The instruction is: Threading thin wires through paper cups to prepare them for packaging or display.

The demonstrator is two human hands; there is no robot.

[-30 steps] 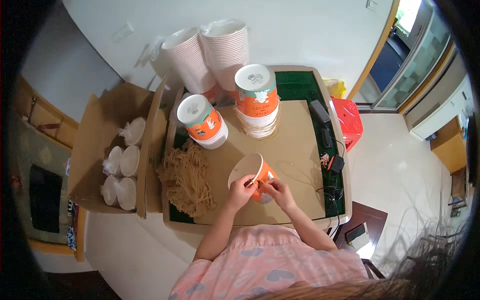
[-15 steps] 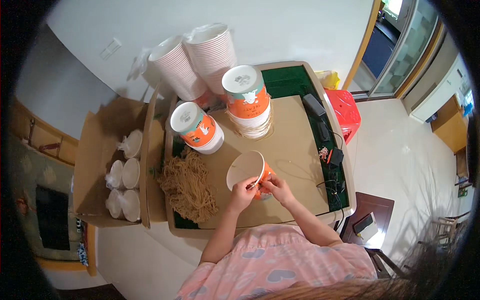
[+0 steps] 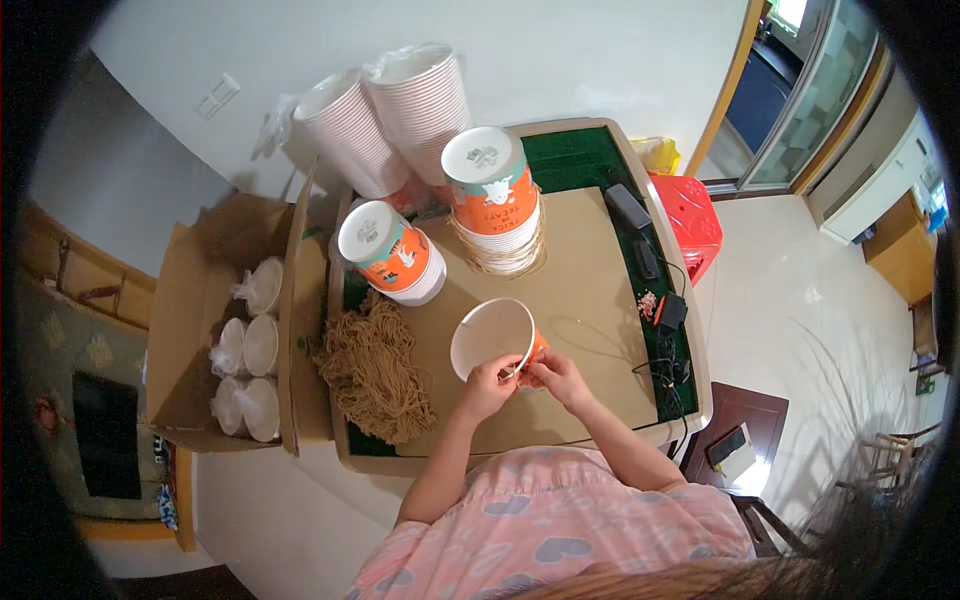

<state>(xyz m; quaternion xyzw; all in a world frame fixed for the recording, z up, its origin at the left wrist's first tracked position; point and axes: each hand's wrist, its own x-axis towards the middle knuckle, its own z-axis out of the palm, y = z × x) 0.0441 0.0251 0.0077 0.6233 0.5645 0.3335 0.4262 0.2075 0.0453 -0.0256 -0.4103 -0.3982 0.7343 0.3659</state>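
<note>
A white-lined orange paper bucket (image 3: 485, 335) stands open end up on the brown cardboard sheet, close in front of me. My left hand (image 3: 489, 388) grips its near rim, fingers pinched together. Against the bucket's outer wall, right beside it, my right hand (image 3: 560, 380) is closed in a pinch; what it holds is too small to make out. Left of the bucket lies a loose heap of tan twine (image 3: 375, 375). Farther back are a short upside-down stack of orange buckets (image 3: 398, 258) and a taller stack (image 3: 492, 205) with twine loops around its lower part.
Two tall wrapped bucket stacks (image 3: 420, 105) lean by the wall. A cardboard box (image 3: 190, 330) with several wrapped white buckets is at the left. Black adapters (image 3: 628, 208) and cables lie along the table's right edge, with a red plastic stool (image 3: 690, 225) beyond.
Both hands stay at the bucket's rim, with only small finger movements. The bucket looks slightly shifted up and left, much as the whole view has.
</note>
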